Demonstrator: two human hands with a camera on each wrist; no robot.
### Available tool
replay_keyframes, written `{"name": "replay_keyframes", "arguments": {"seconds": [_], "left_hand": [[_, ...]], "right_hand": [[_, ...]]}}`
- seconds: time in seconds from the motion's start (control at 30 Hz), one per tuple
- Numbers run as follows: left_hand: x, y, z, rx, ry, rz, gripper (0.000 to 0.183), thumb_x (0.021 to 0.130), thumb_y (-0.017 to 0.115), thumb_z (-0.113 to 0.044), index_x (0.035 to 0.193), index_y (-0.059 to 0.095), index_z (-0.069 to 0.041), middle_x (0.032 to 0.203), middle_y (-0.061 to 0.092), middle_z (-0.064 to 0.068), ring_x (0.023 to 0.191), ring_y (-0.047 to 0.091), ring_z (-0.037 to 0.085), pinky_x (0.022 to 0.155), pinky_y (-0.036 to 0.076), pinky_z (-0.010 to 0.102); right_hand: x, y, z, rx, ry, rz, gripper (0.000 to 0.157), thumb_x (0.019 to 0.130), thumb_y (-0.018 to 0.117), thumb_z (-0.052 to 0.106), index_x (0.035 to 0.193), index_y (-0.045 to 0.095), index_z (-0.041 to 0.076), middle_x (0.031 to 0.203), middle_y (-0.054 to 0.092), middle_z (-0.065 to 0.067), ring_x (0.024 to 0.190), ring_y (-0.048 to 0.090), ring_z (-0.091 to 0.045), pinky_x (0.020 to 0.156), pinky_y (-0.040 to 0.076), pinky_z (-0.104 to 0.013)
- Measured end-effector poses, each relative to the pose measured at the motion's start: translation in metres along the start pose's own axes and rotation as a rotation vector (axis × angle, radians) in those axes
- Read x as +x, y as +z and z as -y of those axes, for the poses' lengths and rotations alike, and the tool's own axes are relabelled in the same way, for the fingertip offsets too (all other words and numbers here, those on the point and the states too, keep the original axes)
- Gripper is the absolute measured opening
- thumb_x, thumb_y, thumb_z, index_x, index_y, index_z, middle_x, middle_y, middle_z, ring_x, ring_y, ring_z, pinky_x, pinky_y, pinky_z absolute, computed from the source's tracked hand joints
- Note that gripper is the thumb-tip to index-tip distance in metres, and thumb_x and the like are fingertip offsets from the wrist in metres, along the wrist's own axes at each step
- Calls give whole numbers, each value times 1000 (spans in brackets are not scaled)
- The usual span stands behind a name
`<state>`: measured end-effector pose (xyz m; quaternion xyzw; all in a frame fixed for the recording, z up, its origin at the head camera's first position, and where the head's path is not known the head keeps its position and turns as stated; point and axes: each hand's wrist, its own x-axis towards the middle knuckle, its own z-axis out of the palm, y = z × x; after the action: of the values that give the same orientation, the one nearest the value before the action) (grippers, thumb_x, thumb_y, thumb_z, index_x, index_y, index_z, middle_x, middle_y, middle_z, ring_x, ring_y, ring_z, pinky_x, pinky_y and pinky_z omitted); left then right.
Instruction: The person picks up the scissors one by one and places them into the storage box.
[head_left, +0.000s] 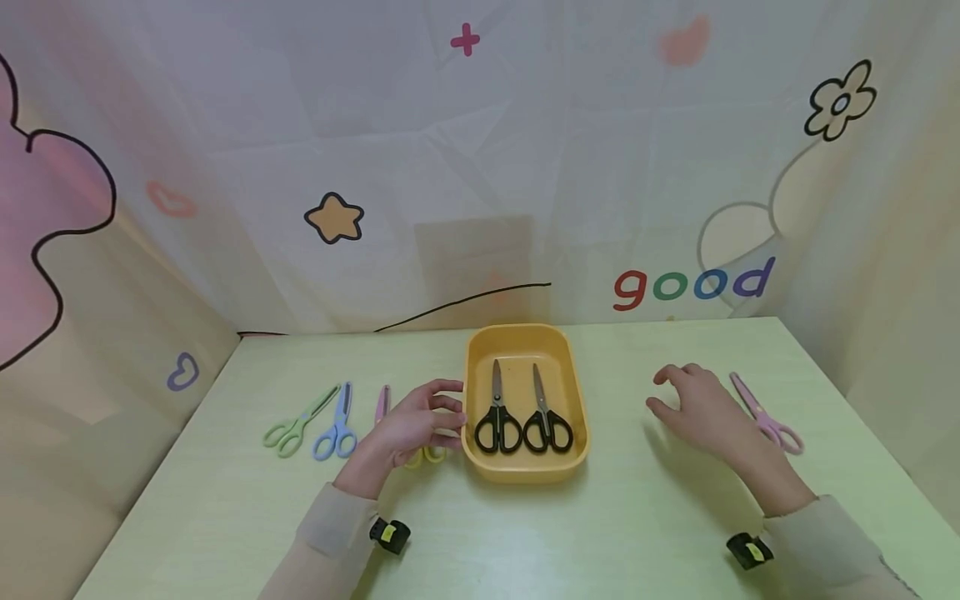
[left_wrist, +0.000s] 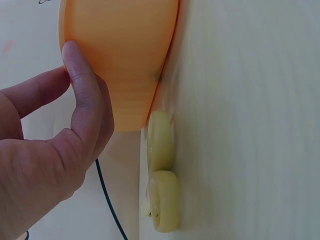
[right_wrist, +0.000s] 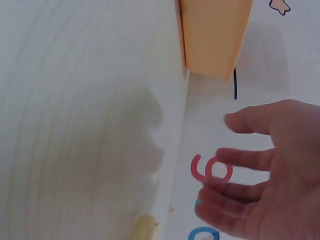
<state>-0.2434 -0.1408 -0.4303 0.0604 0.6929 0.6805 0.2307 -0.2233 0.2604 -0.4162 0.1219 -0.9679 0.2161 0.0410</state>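
Observation:
A yellow tray [head_left: 525, 475] holds two pairs of black-handled scissors [head_left: 498, 425] [head_left: 547, 429], side by side with blades pointing away. My left hand [head_left: 420, 423] touches the tray's left rim with slightly bent fingers; in the left wrist view a fingertip [left_wrist: 75, 55] lies against the outer wall. Partly hidden under that hand are yellow scissors [head_left: 433, 454] and pink scissors [head_left: 382, 402]. My right hand [head_left: 697, 408] hovers over the table with relaxed fingers and nothing in them. Beside it lie purple-pink scissors [head_left: 772, 427], overlapped by the hand in the head view.
Green scissors [head_left: 296, 427] and blue scissors [head_left: 337, 429] lie at the left of the pale table [head_left: 622, 533]. A printed curtain [head_left: 375, 125] hangs behind the table and along its sides. A small black device sits at each sleeve cuff.

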Motion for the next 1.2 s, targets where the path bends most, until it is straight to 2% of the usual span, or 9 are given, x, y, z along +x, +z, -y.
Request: {"name": "replay_keyframes", "arguments": {"seconds": [0.13, 0.27, 0.37, 0.4, 0.5, 0.63, 0.77, 0.97, 1.2], "left_hand": [[1, 0, -1, 6, -4, -3, 57, 99, 61, 7, 150, 38, 3, 122, 52, 26, 87, 65, 24, 76, 62, 37], [2, 0, -1, 12, -5, -2, 57, 99, 61, 7, 150, 38, 2, 122, 52, 25, 86, 65, 23, 75, 62, 36], [2, 0, -1, 13, -2, 0, 57, 99, 61, 7, 150, 38, 2, 122, 51, 25, 86, 65, 24, 75, 62, 36], [2, 0, -1, 13, -2, 1, 56, 99, 61, 7, 150, 38, 3, 122, 51, 25, 86, 65, 24, 75, 62, 36], [1, 0, -1, 12, -3, 2, 57, 99, 61, 7, 150, 37, 3, 121, 51, 25, 85, 65, 23, 74, 62, 35], [1, 0, -1, 10, -5, 0, 57, 99, 61, 7, 150, 37, 3, 117, 52, 21, 84, 64, 22, 74, 62, 35], [2, -1, -1, 11, 0, -1, 56, 99, 61, 7, 150, 38, 3, 115, 52, 19, 84, 64, 22, 74, 62, 35], [3, -2, 1, 13, 0, 6, 55, 99, 60, 7, 149, 37, 4, 114, 52, 18, 84, 63, 21, 74, 62, 34], [3, -3, 2, 12, 10, 15, 56, 99, 61, 7, 149, 36, 6, 115, 52, 19, 85, 63, 22, 74, 62, 34]], "right_hand": [[-5, -3, -16, -65, 35, 60, 43, 95, 70, 22, 119, 59, -12, 106, 60, -33, 100, 55, -48, 91, 44, -65], [-9, -6, -26, -124, 44, 85, 49, 94, 71, 24, 119, 58, -15, 104, 63, -32, 104, 55, -52, 108, 27, -70], [-12, -8, -29, -160, 37, 103, 52, 93, 70, 27, 118, 58, -17, 103, 65, -32, 107, 55, -55, 113, 18, -69], [-12, -8, -29, -167, 37, 113, 52, 93, 70, 28, 119, 59, -17, 103, 65, -33, 108, 55, -55, 113, 18, -69], [-14, -9, -29, -135, 61, 170, 56, 95, 70, 29, 121, 57, -18, 108, 62, -36, 108, 54, -55, 107, 32, -68], [-13, -8, -28, -121, 74, 215, 54, 96, 69, 29, 118, 58, -19, 109, 61, -36, 105, 56, -52, 89, 50, -62], [-13, -5, -27, -135, 55, 212, 48, 96, 69, 26, 111, 60, -19, 102, 65, -31, 98, 58, -49, 86, 51, -59], [-11, -1, -22, -82, 66, 228, 47, 97, 68, 25, 114, 60, -18, 107, 63, -33, 102, 57, -51, 89, 49, -62], [-7, 6, -13, -71, 37, 224, 45, 96, 70, 25, 113, 63, -15, 107, 65, -30, 101, 56, -52, 90, 48, -63]]}}
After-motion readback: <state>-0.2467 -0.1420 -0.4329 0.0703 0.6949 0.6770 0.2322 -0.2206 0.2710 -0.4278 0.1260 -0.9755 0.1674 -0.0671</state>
